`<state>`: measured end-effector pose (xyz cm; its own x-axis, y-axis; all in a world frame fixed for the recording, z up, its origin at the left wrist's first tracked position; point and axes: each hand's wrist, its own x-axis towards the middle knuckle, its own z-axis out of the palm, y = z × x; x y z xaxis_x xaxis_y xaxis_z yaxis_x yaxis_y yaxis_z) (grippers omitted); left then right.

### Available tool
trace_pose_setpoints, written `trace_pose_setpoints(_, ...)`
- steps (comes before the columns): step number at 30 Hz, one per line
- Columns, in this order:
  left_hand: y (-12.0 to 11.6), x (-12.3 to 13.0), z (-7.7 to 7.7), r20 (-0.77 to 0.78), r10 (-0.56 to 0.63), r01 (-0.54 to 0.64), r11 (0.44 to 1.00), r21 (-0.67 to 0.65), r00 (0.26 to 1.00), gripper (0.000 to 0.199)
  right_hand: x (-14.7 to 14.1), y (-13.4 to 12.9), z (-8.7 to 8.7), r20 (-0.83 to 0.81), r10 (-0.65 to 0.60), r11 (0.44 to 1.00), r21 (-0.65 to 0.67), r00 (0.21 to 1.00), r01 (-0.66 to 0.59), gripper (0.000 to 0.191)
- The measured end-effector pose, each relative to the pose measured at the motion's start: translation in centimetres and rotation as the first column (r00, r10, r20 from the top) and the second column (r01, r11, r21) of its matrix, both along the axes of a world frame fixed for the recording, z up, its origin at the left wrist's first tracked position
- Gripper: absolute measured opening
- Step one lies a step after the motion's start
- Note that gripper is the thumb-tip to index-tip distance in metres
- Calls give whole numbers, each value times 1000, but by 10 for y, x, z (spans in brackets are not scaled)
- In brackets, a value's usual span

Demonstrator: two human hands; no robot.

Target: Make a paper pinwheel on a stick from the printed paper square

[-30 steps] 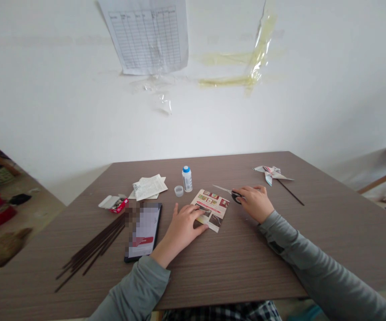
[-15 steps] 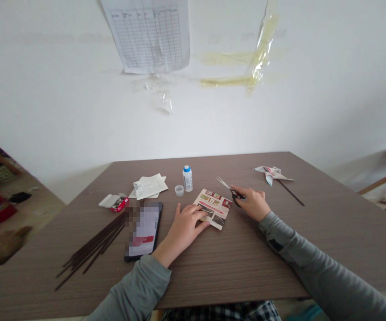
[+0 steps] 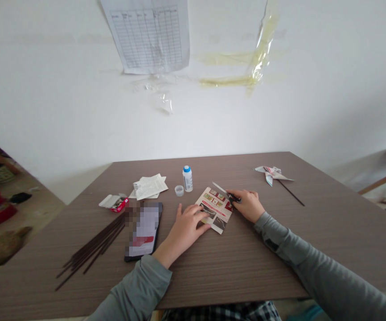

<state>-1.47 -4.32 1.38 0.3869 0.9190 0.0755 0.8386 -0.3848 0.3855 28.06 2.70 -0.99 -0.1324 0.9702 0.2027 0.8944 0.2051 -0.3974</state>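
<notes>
A printed square of paper (image 3: 217, 206) with small pictures and red lettering lies on the table in front of me. My left hand (image 3: 190, 221) rests on its left part with fingers spread, pressing it down. At the paper's upper right corner, my right hand (image 3: 248, 204) is closed around the dark handles of a pair of scissors (image 3: 222, 189). Their blades point up and left, over the paper's top edge. From this angle I cannot tell whether the blades touch the paper.
Behind stand a blue-capped white bottle (image 3: 187, 179) and a small clear cup (image 3: 179, 191). To the left are paper pieces (image 3: 150, 187), a small red box (image 3: 114, 203), dark sticks (image 3: 94, 245) and a phone (image 3: 144, 232). A paper pinwheel (image 3: 272, 174) on a stick lies right.
My right hand has moved slightly left with the scissors, bringing the blades from beside the paper to its upper edge. The paper has shifted slightly; my left hand stays on it.
</notes>
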Motion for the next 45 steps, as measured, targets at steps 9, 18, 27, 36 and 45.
trace_pose_setpoints(9,2,-4,-12,27,147,-150,977,149,989,27,12,15,-15,-305,17,995,98,952,14,50)
trace_pose_setpoints(18,6,-7,-26,150,344,-373,887,272,927,16,21,27,-29,-747,9,1000,3,664,-9,53)
trace_pose_setpoints(27,19,3,-42,320,361,-433,881,190,876,5,16,23,-19,-922,24,994,-19,386,-105,87)
trace_pose_setpoints(36,33,20,-49,475,393,-502,856,124,788,6,23,20,-13,-951,14,996,-16,309,-93,88)
trace_pose_setpoints(45,41,14,-37,517,354,-453,888,76,780,16,24,18,-9,-948,31,994,-4,316,-111,91)
